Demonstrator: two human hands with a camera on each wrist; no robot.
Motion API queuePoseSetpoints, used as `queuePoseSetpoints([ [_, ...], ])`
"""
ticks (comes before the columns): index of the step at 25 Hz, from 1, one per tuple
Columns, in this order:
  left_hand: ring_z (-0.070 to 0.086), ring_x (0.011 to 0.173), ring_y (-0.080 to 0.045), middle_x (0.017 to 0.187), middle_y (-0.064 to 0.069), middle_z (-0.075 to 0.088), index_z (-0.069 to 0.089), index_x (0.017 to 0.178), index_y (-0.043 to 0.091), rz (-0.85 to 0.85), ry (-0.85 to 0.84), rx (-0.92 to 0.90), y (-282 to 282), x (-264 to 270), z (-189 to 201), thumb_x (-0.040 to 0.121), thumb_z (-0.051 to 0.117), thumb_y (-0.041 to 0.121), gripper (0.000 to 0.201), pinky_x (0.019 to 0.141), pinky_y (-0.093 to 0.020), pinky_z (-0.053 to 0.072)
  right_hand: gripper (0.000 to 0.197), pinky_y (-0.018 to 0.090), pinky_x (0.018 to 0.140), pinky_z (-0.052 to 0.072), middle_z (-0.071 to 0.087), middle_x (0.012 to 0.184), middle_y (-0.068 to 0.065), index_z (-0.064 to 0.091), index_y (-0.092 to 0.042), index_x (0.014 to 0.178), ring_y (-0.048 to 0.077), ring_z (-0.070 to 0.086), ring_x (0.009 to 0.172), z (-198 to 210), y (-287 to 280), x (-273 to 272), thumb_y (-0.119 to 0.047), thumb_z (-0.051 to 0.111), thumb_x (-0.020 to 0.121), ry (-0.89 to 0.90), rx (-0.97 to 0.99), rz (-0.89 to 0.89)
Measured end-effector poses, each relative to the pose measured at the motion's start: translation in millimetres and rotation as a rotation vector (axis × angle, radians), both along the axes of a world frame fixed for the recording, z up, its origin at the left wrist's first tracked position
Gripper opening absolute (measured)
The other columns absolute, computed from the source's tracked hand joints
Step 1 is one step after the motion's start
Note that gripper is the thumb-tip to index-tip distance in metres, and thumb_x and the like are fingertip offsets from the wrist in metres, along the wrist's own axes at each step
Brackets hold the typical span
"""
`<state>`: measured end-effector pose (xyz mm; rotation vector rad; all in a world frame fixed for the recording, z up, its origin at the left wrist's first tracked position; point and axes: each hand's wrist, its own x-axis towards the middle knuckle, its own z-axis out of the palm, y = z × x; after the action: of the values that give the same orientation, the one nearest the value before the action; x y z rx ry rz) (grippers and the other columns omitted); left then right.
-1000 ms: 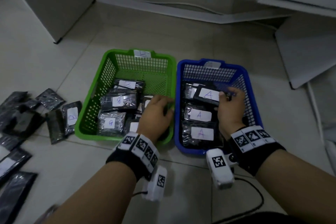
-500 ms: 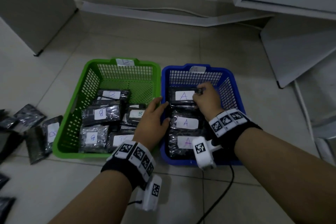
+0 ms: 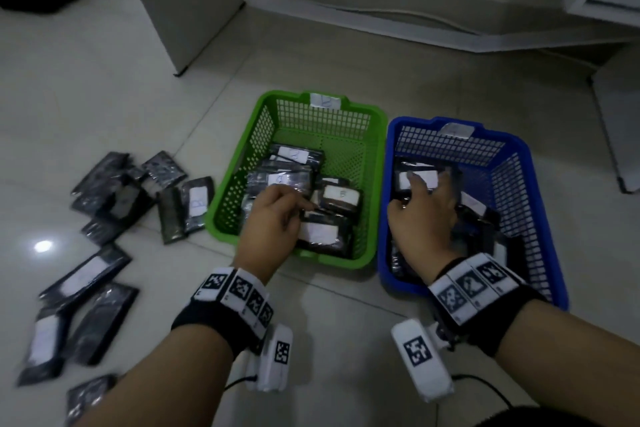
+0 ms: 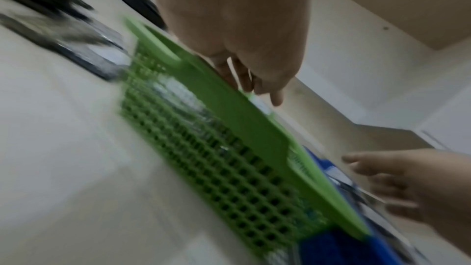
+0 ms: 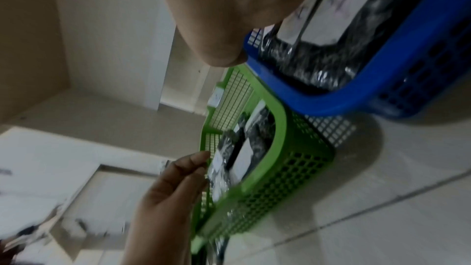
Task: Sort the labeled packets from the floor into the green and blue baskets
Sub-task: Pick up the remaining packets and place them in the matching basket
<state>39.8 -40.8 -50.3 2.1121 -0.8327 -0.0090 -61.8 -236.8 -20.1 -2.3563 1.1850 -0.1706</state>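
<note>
While your left hand hovers loosely curled and empty over the green basket, your right hand lies open-fingered on packets in the blue basket. Unsorted packets lie on the floor at nine o'clock.

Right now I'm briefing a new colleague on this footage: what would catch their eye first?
Two baskets side by side on the pale floor: the green basket on the left, the blue basket on the right, both holding black labeled packets. The left hand reaches into the green one, the right hand into the blue. More packets lie scattered at left.
</note>
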Motion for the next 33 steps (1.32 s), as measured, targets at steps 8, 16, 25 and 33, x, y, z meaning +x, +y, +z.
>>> queuePoseSetpoints([
  [8,0.051,0.100,-0.021,0.105,-0.004,0.053,0.067,0.099,0.016,0.432,-0.025,0.151,166.5,-4.9,-22.7,0.076,0.057,-0.001,0.030,0.090,-0.028,0.040,0.048,0.046,0.111,0.031,0.041,0.143,0.008,0.058,-0.024,0.123,0.028,0.033,0.134,-24.3,145.7,17.5,-0.019,0.058,0.074,-0.190,-0.072,0.805],
  [16,0.035,0.131,-0.028,0.143,-0.007,0.035,0.043,0.137,0.015,0.600,0.274,0.594,267.8,-42.9,-55.8,0.075,0.066,0.019,0.066,0.109,-0.037,0.032,0.055,0.042,0.118,0.011,0.037,0.149,0.010,0.054,-0.025,0.130,0.030,0.026,0.142,-60.9,229.3,34.6,-0.013,0.053,0.075,-0.079,-0.134,1.339],
  [25,0.047,0.112,-0.025,0.120,-0.006,0.052,0.049,0.129,0.023,0.694,0.338,0.427,296.2,-44.9,-51.6,0.066,0.073,0.019,0.068,0.096,-0.035,0.040,0.084,0.035,0.115,0.022,0.020,0.155,0.005,0.023,-0.025,0.147,0.025,0.015,0.144,-80.5,283.2,23.4,-0.042,0.068,0.078,0.217,-0.009,1.801],
  [33,0.068,0.069,-0.021,0.098,-0.018,0.071,0.057,0.119,0.009,0.789,1.048,-0.731,272.1,-24.2,-26.1,0.098,0.038,0.032,0.037,0.046,-0.022,0.042,0.043,0.020,0.071,0.040,0.050,0.109,-0.002,0.054,-0.024,0.119,0.018,0.056,0.100,-63.8,287.5,57.5,-0.024,0.072,0.079,0.157,0.454,1.183],
])
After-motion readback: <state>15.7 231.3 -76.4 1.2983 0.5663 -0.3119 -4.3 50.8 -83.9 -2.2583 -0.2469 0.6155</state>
